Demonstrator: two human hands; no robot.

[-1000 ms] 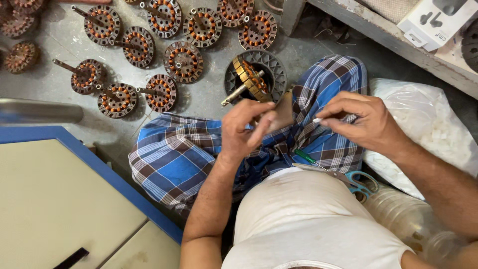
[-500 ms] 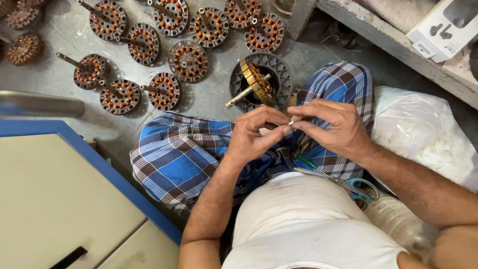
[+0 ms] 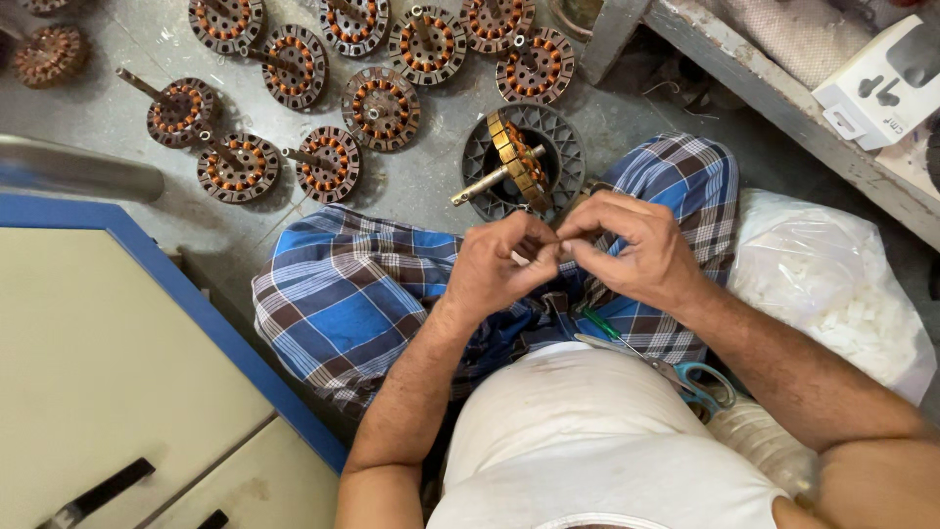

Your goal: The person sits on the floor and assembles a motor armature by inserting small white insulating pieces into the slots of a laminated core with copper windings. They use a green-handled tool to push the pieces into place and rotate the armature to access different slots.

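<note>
Left hand [image 3: 494, 269] and right hand [image 3: 627, 250] close together over blue checked cloth [image 3: 343, 304], fingertips pinched on a small white bit [image 3: 519, 259]. Just past the hands: wound motor core [image 3: 519, 162] tilted in a dark round housing [image 3: 563, 147]. More cores [image 3: 380, 106] beyond. Scissors [image 3: 685, 377] right of the hands.

top: white sleeveless vest [image 3: 597, 441] | lower: blue-brown checked wrap [image 3: 343, 304] | arms: bare
</note>
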